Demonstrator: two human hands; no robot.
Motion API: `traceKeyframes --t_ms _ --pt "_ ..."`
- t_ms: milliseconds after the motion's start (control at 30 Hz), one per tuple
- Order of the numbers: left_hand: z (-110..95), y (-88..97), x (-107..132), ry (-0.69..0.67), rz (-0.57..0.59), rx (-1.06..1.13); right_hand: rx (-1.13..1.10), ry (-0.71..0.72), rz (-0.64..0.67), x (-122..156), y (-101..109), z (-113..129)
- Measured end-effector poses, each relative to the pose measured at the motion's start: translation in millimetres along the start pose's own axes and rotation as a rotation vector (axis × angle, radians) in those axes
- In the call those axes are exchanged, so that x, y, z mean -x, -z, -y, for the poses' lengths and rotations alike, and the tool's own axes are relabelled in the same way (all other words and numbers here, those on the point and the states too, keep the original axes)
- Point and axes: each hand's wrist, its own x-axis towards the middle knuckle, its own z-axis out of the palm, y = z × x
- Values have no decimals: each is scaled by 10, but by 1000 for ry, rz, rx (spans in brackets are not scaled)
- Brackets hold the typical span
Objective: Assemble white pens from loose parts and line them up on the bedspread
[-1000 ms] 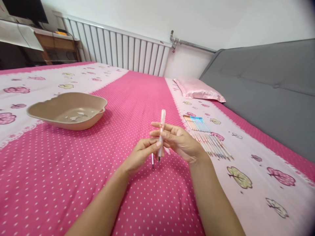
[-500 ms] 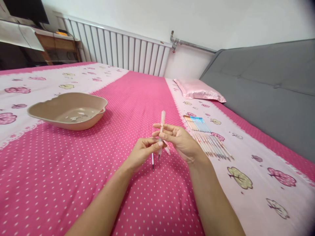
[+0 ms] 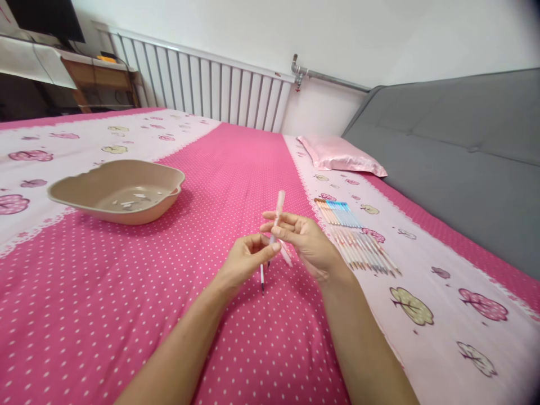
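Observation:
A pale pink gel pen (image 3: 280, 203) stands tilted between my two hands, its dark tip pointing down. My right hand (image 3: 310, 242) is closed round its upper part with thumb and fingers. At the lower part of the pen, my left hand (image 3: 247, 256) is closed in a pinch, and its thumb hides some of the barrel. Below my left fingers, a white pen refill (image 3: 262, 278) with a black tip shows against the pink bedspread (image 3: 236, 349). Beside the pen, a pink piece like a pen part (image 3: 286, 256) is partly hidden behind my hands.
Two rows of pens, one blue and orange (image 3: 337, 214) and one pale (image 3: 367, 253), lie to the right. A beige basin (image 3: 113, 216) with small white pieces inside sits at left. A pink pillow (image 3: 341, 153) rests near the grey headboard (image 3: 447, 129).
The pen's lower end has swung slightly to the left and up, and its tip now sits behind my left thumb. Both hands keep nearly the same place.

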Motion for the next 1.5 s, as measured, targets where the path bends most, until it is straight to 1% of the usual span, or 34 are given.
traceKeyframes --t_ms 100,167,400,500,667,800,967,1100,1167,1200,1267,1333,1433,1500 --pt "-37 7 31 57 188 173 -62 -38 8 4 32 24" --pt "-61 13 53 87 255 243 -94 -51 22 8 49 37" --pt "-117 33 81 98 299 277 -179 -44 66 17 57 69" --pt "-103 38 76 104 310 259 -160 -29 69 17 54 68" --pt "-52 49 50 73 245 157 -58 23 7 0 51 35" --pt "-34 29 31 58 123 67 17 56 -85 -18 36 7" --pt "-39 -33 15 47 -43 70 44 61 -135 -32 -9 -37" --pt "-27 -61 -6 21 -129 11 67 54 -169 -45 -47 -63" --pt "-25 -62 -9 15 -141 1 62 60 -181 -48 -46 -61" --pt "-28 -60 -7 18 -127 10 53 65 -180 -47 -38 -56" --pt "-40 -51 5 33 -55 58 18 69 -161 -40 -11 -39" --pt "-56 -36 22 67 62 149 -32 42 -110 -30 22 -17" --pt "-70 -6 46 153 235 292 -119 -18 -39 -18 63 18" --pt "-71 15 56 197 292 340 -160 -16 -42 -18 79 37"
